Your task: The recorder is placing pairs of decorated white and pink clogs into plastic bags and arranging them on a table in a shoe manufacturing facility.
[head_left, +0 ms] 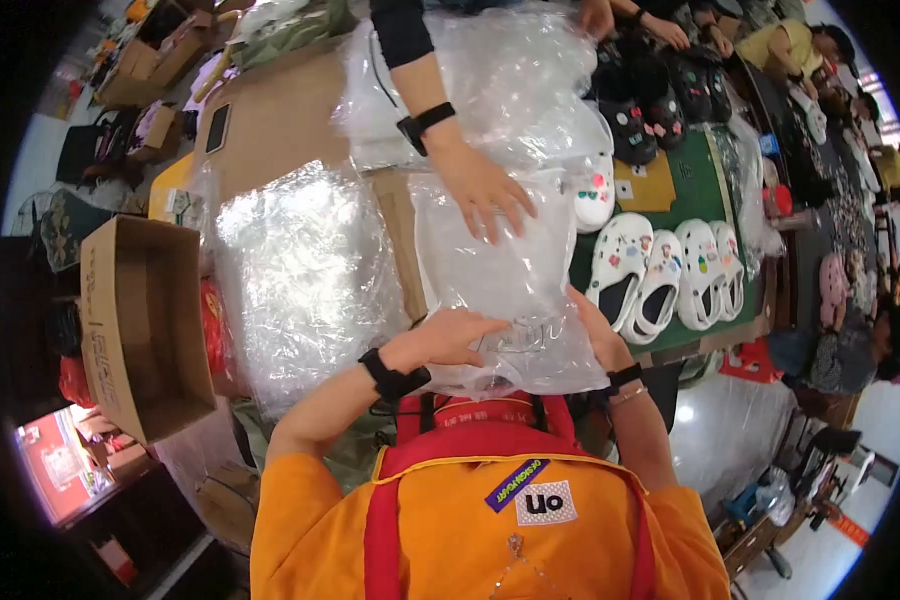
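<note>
A clear plastic bag (475,255) lies in front of me, its near end wrinkled and close to my body. My left hand (445,338) rests on the bag's lower left part, fingers apart and reaching over the film. At the lower right edge, my right hand (598,335) grips the bag, its fingers partly hidden by the plastic. From the far side, another person's hand (482,190) presses flat on the bag's upper part with spread fingers. White clogs (622,262) with colourful charms stand to the right of the bag.
A pile of clear plastic bags (305,280) lies on the left, with more plastic film (510,85) at the far side. An open cardboard box (150,325) stands at the left. Black clogs (630,130) and a phone (217,128) lie farther back. Other people work at the right.
</note>
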The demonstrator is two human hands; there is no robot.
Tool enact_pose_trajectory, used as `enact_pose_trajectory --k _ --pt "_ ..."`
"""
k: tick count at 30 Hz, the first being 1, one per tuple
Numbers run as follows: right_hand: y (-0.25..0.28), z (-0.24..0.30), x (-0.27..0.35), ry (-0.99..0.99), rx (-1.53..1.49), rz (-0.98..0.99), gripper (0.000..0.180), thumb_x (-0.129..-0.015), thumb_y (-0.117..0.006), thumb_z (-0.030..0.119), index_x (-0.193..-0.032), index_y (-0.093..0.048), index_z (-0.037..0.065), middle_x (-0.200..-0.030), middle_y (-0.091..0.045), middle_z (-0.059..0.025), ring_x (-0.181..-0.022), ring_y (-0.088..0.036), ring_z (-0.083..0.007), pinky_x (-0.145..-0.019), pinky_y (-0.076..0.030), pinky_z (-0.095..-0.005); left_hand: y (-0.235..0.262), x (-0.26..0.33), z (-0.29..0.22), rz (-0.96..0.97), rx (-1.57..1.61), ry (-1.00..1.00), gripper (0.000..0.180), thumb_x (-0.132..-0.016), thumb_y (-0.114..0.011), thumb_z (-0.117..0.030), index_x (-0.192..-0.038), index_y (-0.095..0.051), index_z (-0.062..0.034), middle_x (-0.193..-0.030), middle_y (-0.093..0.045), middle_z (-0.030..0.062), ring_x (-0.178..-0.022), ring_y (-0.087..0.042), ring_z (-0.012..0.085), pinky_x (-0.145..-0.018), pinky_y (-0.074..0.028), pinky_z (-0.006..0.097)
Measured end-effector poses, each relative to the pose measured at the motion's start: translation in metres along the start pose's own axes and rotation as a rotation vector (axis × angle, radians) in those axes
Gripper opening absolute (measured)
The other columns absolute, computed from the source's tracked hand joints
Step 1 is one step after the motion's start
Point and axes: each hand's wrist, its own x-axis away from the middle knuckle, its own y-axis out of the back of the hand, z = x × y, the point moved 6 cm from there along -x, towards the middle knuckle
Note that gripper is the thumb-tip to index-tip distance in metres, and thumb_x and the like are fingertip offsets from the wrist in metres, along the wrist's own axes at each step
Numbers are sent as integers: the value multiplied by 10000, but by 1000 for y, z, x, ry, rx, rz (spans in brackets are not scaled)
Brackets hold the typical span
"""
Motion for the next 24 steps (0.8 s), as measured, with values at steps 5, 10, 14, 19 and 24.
enact_pose_trajectory --k 5,10,14,19,24 --pt "63 -27 4 114 338 -327 347 -870 -425 261 -1094 -520 14 -956 -596 -67 -820 -576 -161 -701 -469 -304 -46 -26 -4 -91 -334 94 764 -653 -677 -302 -1288 -271 -176 -1175 -415 119 -1061 -432 331 -819 -354 493" --pt "44 -7 39 549 222 -537 532 -822 -454 454 -1191 -361 82 -1125 -427 -81 -960 -454 -197 -789 -385 -362 -66 -54 47 -176 -483 201 719 -657 -661 -291 -1272 -302 -192 -1147 -429 113 -1052 -433 310 -815 -343 485" --pt "-36 0 81 1128 1708 -379 548 -570 -700 253 -1060 -502 111 -1181 -409 -135 -1079 -392 -316 -867 -305 -412 -56 -59 82 -279 -558 145 497 -690 -612 -246 -1145 -432 -157 -1008 -522 110 -957 -496 305 -798 -358 447" --pt "-8 -36 35 951 2095 -440 346 -618 -584 58 -959 -564 114 -1128 -454 -92 -972 -475 -270 -784 -380 -361 -39 -64 61 -217 -376 210 178 -737 -522 -189 -875 -558 -82 -798 -590 120 -768 -559 315 -668 -428 414" --pt "15 -41 22 1104 2007 -491 237 -690 -496 73 -912 -579 76 -1066 -489 -93 -845 -542 -248 -753 -434 -352 9 -112 -74 -521 -104 -96 188 -744 -513 -222 -836 -561 -65 -773 -586 130 -743 -561 321 -627 -443 399"
